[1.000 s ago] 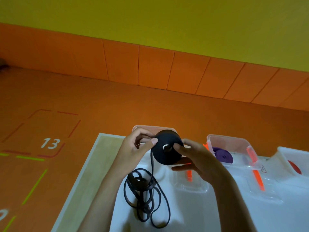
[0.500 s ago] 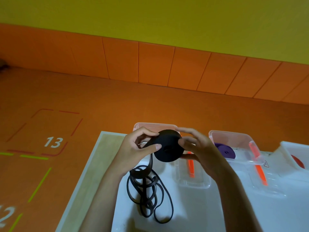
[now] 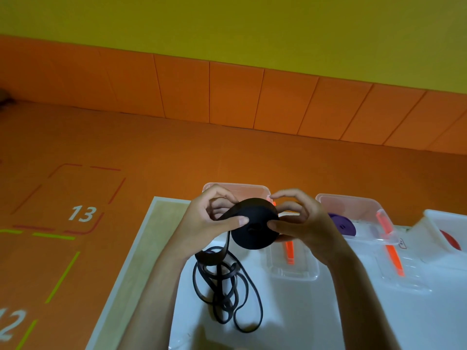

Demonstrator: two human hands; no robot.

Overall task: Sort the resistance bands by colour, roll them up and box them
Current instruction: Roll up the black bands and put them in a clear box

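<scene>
Left grip (image 3: 202, 223) and right grip (image 3: 308, 226) pinching black band roll (image 3: 255, 223) from both sides, held above table (image 3: 290, 311); loose tail (image 3: 213, 257) hanging down, coiled on table near left forearm.

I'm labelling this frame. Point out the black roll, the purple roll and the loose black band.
black roll (image 3: 254, 237), head view, lower flat face
purple roll (image 3: 344, 223), head view, top face
loose black band (image 3: 209, 258), head view, wide twisted stretch
</scene>
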